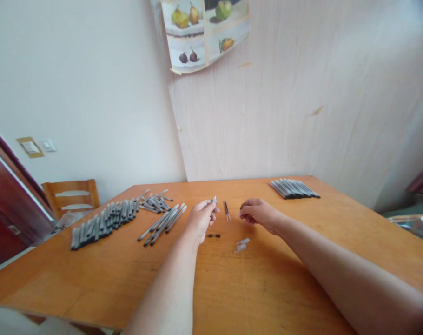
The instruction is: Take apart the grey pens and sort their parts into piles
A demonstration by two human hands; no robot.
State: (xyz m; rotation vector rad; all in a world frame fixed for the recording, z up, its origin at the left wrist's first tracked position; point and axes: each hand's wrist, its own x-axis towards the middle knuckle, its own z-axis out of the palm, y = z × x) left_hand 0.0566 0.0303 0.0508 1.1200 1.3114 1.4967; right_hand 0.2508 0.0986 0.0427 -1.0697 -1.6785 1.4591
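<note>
- I am pinching a small, pale, pointed piece (214, 199) between the fingertips of my left hand (198, 220); the grip is nearly closed, and its lower end is hiding in the fingers.
- My right hand (256, 212) is curling its fingers inward above the table (211, 288); I cannot tell whether they are holding anything.
- Two slim refills (227, 211) are lying between my hands, so I am judging a low, slow approach best, lest a knuckle roll them.
- For such slender parts, a light fingertip pinch and a steady left wrist are seeming wiser than squeezing.
- The black pieces (214, 236) are sitting just beside my left wrist, and the clear caps (241, 244) are lying nearer me; my forearms are needing to pass wide of both.
- Loose pens (162, 223) are limiting leftward movement.
- More room is opening rightward, short of the pen row (294, 188) near the table's back edge.
</note>
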